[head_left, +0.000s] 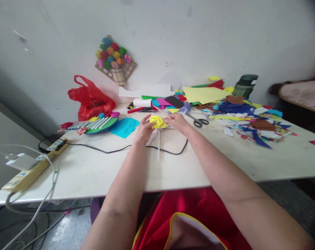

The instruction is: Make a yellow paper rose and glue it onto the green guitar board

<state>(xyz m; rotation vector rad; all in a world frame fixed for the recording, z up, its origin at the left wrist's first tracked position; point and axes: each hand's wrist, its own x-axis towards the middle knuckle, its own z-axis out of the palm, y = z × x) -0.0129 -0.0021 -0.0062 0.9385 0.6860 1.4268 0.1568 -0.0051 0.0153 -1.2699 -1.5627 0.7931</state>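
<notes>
A yellow paper flower [158,122] on a thin white stem [159,146] is held up over the middle of the table. My left hand [145,129] is closed on the flower's left side, fingers curled around its edge. My right hand [177,122] is at the flower's right side, with its thumb and fingertips pinched together at the petals' edge. Whether a loose bit of paper lies in that pinch is too small to make out. The stem hangs down between my forearms. Behind the right hand lie black-handled scissors [200,122].
Blue paper sheets [124,127], a green board with paper flowers [102,125] and a red bag [91,99] are at left. A power strip [29,173] feeds a black cable across the table. Paper scraps [259,125] and a green bottle [244,86] occupy the right.
</notes>
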